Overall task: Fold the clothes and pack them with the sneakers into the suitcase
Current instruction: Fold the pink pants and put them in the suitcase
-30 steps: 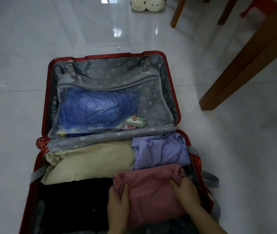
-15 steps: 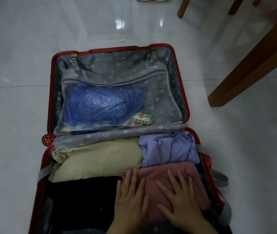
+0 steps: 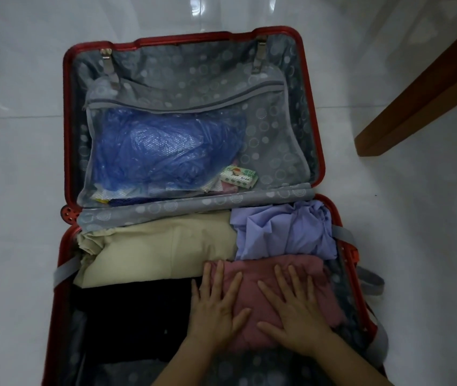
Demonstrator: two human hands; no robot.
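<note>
As left hand, right hand press flat on pink garment, suitcase cropped.

The suitcase lies open on the floor, its lid half behind and its base half before, and a furniture leg stands to the right of the lid. In the lid's mesh pocket lies a bag, with a small box just beside its right end. In the base the far-left garment touches the far-right garment; before them lie the near-left garment and the near-right garment, and on this last one the left grip and the right grip lie flat, side by side.
</note>
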